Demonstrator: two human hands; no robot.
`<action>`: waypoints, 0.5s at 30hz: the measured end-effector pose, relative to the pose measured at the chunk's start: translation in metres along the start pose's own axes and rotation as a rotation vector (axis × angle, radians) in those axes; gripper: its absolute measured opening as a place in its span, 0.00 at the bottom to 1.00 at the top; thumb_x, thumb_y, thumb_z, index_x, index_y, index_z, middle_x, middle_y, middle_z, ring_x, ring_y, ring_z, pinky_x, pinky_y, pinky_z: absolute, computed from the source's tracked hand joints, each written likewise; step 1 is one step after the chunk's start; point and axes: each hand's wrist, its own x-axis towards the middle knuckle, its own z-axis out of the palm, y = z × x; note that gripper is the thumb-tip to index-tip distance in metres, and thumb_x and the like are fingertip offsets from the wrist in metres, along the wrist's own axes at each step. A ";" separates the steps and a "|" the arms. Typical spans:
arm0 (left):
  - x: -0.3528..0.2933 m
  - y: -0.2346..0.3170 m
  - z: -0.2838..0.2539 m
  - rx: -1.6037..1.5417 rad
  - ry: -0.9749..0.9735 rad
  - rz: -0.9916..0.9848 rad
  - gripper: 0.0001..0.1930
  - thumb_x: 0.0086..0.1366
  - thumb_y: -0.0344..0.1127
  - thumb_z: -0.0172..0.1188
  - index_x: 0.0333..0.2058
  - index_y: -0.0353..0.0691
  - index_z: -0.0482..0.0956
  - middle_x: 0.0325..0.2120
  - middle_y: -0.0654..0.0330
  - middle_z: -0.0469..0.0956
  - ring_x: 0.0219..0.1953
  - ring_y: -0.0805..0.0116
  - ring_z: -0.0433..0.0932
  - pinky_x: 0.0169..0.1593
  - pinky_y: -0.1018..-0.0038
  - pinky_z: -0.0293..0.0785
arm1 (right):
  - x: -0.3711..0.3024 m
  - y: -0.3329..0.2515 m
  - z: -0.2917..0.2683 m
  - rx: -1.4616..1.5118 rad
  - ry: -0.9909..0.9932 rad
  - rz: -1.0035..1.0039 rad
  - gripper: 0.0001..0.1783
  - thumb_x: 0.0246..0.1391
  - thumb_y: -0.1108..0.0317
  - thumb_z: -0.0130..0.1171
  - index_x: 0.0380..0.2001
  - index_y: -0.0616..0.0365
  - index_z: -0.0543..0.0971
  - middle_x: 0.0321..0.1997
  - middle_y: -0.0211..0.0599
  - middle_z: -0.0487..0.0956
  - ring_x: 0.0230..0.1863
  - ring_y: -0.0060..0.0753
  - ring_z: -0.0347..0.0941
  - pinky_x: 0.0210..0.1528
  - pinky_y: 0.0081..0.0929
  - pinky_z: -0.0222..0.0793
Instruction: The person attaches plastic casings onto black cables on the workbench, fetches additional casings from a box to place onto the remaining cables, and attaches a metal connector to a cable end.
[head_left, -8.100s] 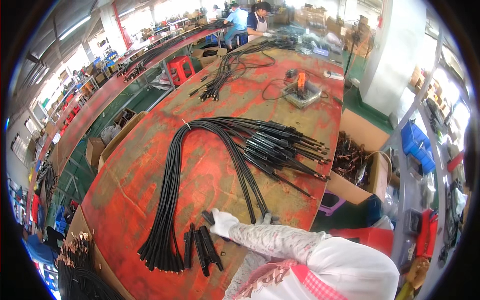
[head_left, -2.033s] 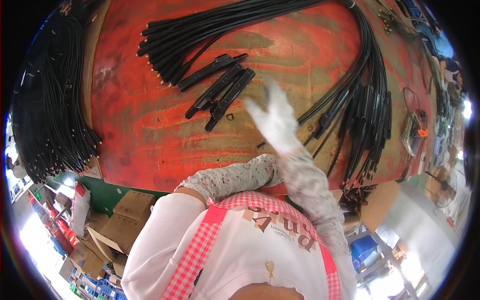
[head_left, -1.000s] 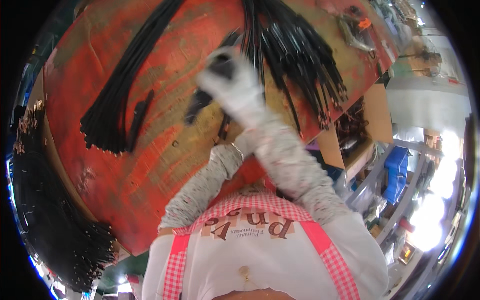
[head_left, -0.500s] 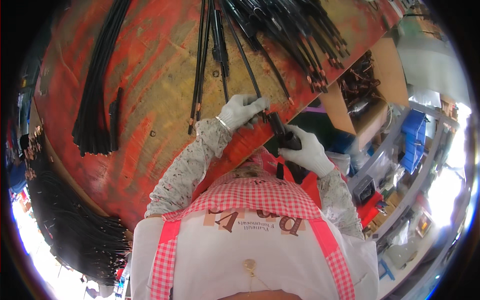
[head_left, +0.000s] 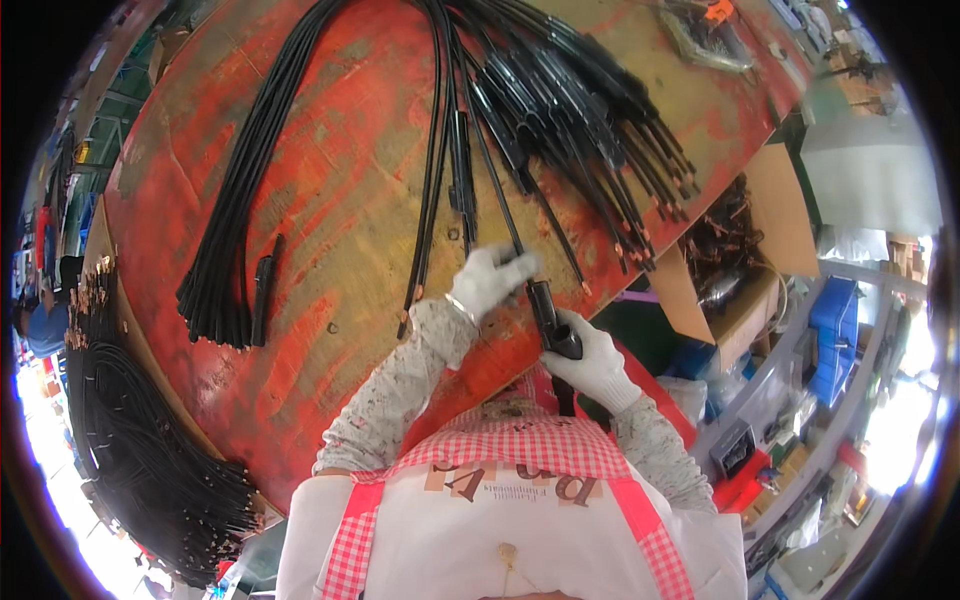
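Note:
My left hand, in a white glove, pinches one black cable near its lower end, beside the table edge. Just right of and below it, my gloved right hand is closed around a black tubular piece with a wider, rounded lower part. The piece's upper end is close to the left fingertips; whether the cable end sits inside it I cannot tell. Further black cables with bare copper ends lie beside the left hand, one carrying a long black housing.
A bundle of black cables with housings spreads over the worn red table. Left lies a cable bundle with a loose black housing. A large cable heap is at lower left. An open carton and blue bin stand right.
The view has shifted, so the table and cables appear lower. The black piece in my right hand now stands more upright, closer under my left fingers.

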 end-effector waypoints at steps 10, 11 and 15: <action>0.016 0.019 -0.040 0.706 0.601 0.088 0.33 0.58 0.48 0.60 0.58 0.39 0.61 0.45 0.45 0.73 0.41 0.45 0.77 0.47 0.58 0.74 | 0.069 -0.035 -0.037 -0.239 0.263 -0.175 0.36 0.42 0.54 0.63 0.56 0.56 0.70 0.43 0.50 0.79 0.45 0.51 0.77 0.48 0.39 0.71; 0.014 0.009 -0.039 0.766 0.624 0.143 0.32 0.58 0.48 0.60 0.58 0.41 0.60 0.44 0.48 0.75 0.43 0.44 0.77 0.48 0.58 0.74 | 0.073 -0.051 -0.042 -0.395 0.218 -0.112 0.35 0.42 0.55 0.62 0.55 0.54 0.71 0.45 0.51 0.79 0.46 0.53 0.75 0.48 0.42 0.71; 0.048 0.020 -0.025 0.512 0.547 -0.013 0.25 0.60 0.44 0.59 0.52 0.37 0.67 0.38 0.47 0.79 0.43 0.48 0.78 0.47 0.60 0.73 | 0.095 -0.058 -0.047 -0.213 0.045 -0.162 0.29 0.43 0.57 0.64 0.51 0.52 0.75 0.39 0.45 0.81 0.40 0.45 0.79 0.44 0.35 0.73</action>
